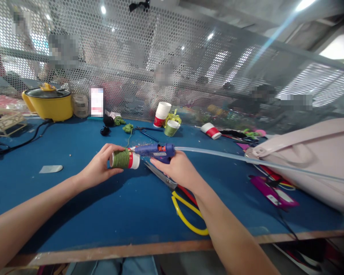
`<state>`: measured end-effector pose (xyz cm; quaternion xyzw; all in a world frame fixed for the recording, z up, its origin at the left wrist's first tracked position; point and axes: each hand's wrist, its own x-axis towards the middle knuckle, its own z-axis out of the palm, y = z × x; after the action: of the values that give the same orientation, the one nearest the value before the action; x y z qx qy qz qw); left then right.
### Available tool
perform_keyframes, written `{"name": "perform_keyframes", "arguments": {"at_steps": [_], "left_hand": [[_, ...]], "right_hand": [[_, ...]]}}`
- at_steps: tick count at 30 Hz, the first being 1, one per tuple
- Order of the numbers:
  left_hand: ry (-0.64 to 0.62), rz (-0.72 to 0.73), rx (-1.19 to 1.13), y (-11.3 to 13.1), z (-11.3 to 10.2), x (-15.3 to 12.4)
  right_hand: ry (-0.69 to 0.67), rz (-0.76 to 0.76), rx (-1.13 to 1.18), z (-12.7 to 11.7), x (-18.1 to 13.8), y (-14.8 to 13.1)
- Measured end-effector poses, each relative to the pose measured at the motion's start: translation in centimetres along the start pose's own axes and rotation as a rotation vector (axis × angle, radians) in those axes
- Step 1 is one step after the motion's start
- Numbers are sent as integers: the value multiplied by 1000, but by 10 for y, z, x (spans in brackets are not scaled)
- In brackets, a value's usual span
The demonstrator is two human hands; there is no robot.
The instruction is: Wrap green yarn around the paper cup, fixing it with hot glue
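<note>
My left hand [103, 164] grips a paper cup [135, 160] lying on its side in the air, its bottom part wrapped in green yarn [120, 159]. A strand runs from the cup back to a small ball of green yarn [128, 128]. In my right hand [180, 168] is a blue glue gun [157, 150], its nozzle at the edge of the wrapped yarn. A long clear glue stick [218, 152] trails out of its back to the right. Beneath my right hand lie large scissors [186, 214] with yellow and red handles.
Paper cups [162, 112], a green-wrapped cup [172, 128] and a tipped cup [211, 131] are at the back, near pliers [150, 129]. A yellow electric pot [53, 103], jar [80, 105] and phone [96, 101] stand back left. At right are a pale bag [312, 156] and a purple device [271, 191].
</note>
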<state>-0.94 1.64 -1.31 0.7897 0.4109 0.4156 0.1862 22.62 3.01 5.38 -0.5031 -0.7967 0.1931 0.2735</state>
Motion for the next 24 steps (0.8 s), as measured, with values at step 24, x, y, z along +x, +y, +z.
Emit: {"name": "perform_keyframes", "arguments": {"at_steps": [24], "left_hand": [[14,-262,-186,0,2,1]], "right_hand": [[-34,-63,25,-2,-3,-2]]}}
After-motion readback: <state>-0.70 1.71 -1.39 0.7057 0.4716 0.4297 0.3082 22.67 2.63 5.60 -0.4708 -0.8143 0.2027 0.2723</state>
